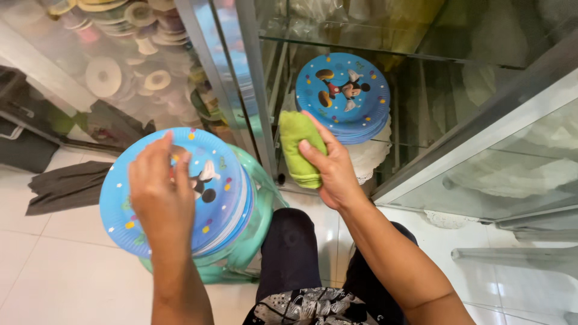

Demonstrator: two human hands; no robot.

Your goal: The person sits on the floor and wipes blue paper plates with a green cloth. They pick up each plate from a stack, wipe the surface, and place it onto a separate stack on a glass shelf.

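Plates (229, 198), blue paper ones with a cartoon, sit stacked on a green stool (253, 241), handy for the left hand (159, 192), whose fingers pinch the top one. Right of the stool, the right hand (331, 171) squeezes a green cloth (296, 150). Past it, more blue plates (342, 96) rest inside the glass cabinet (259, 90).

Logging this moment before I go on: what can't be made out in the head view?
- Stack of blue paper plates: the left hand covers the middle of the top plate's picture.
- Green cloth: its right side is hidden under the right hand.
- Second plate stack in the glass cabinet: the count is too fine to tell.
- Green stool: mostly hidden by the plates.
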